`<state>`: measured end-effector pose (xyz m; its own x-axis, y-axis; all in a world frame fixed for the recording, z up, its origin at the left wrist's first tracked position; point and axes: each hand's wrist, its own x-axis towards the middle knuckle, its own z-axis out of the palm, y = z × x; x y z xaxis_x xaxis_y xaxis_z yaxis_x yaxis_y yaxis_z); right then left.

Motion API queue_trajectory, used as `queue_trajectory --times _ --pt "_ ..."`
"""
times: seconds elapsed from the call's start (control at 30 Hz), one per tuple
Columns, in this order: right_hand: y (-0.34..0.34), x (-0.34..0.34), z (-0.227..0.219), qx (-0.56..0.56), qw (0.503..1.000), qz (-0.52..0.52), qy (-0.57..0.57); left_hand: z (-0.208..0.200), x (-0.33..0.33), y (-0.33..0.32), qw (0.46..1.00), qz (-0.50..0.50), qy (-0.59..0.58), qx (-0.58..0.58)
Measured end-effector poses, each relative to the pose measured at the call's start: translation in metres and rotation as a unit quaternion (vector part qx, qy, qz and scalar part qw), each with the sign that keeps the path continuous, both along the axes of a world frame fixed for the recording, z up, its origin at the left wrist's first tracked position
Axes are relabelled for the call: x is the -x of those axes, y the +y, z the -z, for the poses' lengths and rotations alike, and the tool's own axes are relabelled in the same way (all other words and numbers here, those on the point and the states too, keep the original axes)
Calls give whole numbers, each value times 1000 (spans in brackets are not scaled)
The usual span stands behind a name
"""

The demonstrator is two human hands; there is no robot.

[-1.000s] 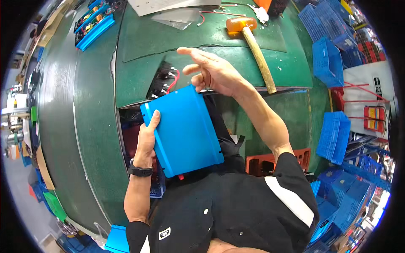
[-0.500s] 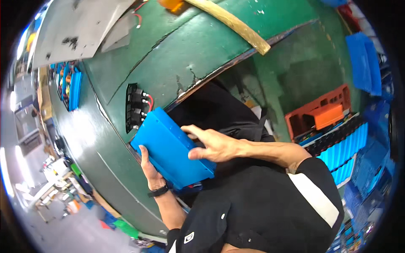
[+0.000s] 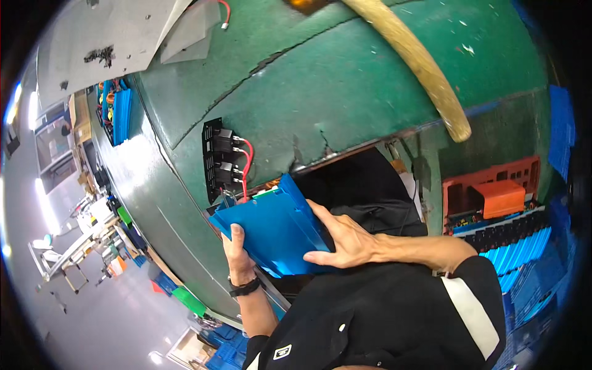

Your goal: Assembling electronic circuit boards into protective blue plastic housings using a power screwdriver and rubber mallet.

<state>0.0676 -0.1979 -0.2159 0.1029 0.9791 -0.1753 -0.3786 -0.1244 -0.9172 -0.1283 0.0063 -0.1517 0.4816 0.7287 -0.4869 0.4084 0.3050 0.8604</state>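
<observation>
A blue metal casing (image 3: 271,228) is tilted at the table's near edge, held between both of my hands. My left hand (image 3: 237,254) grips its left side, thumb lying on the upper face. On the opposite side my right hand (image 3: 345,239) clasps the casing, its thumb resting on the face and its other fingers partly hidden behind the edge. Just beyond the casing, a black end panel with sockets (image 3: 223,159) stands on the green table. Red wires (image 3: 248,166) run from those sockets down to the casing's far end, where a bit of the inside shows.
A yellow curved bar (image 3: 425,71) lies across the green table (image 3: 308,92) and overhangs its edge. Grey sheets (image 3: 111,49) cover the far left. A blue finned unit (image 3: 120,116) sits at the left edge. To my right are an orange-red casing (image 3: 493,191) and blue finned parts (image 3: 521,246).
The casing has turned and tilted in my hands, and its far end with the red wires now shows. My right hand has closed in against its side. The whole view has shifted.
</observation>
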Motion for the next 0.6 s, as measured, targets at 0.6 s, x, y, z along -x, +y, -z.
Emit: queue_trajectory --times 0.6 --pt "7 -11 -2 3 998 -25 -50 -2 -9 -16 996 -71 45 31"
